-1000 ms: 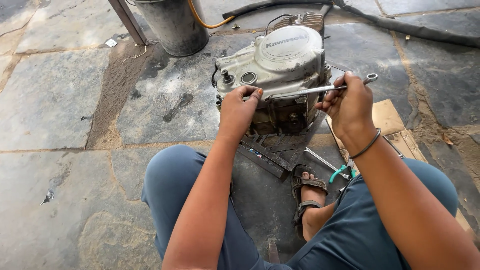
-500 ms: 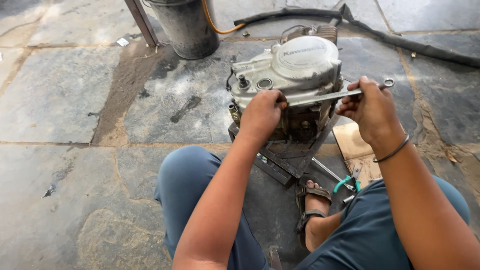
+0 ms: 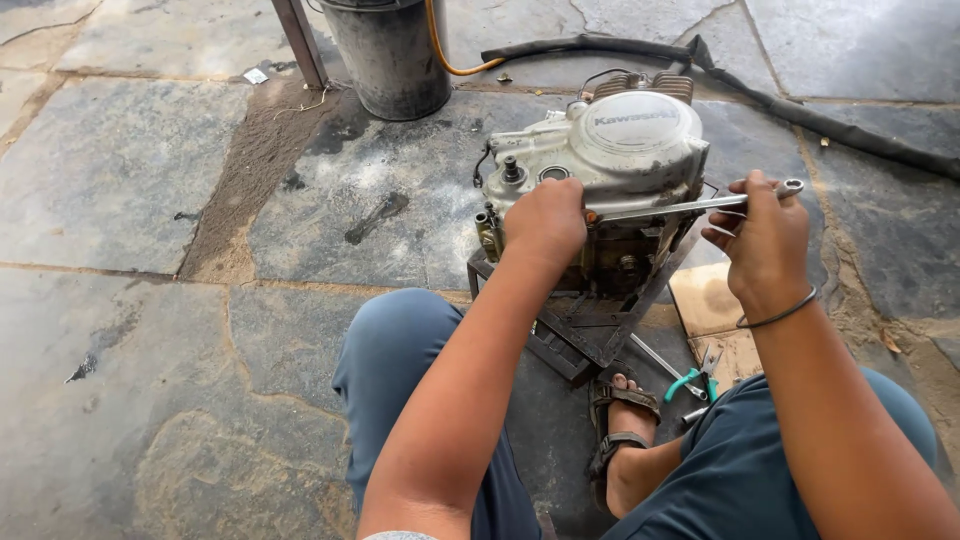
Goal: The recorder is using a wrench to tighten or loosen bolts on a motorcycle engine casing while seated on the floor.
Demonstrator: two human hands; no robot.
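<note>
A grey motorcycle engine sits on a dark metal stand on the stone floor in front of me. My left hand is pressed against the engine's front side, closed over one end of a long silver wrench. My right hand grips the wrench near its ring end at the right. The wrench lies almost level across the engine's right side. What the left fingers hold under the palm is hidden.
A dark metal bucket with an orange hose stands behind the engine. A black hose runs across the back right. Teal-handled pliers and another tool lie by my sandalled foot. Cardboard pieces lie at right.
The view has shifted, so the engine sits farther right in frame. My right hand has lowered the wrench's ring end slightly; the left hand stays on the engine.
</note>
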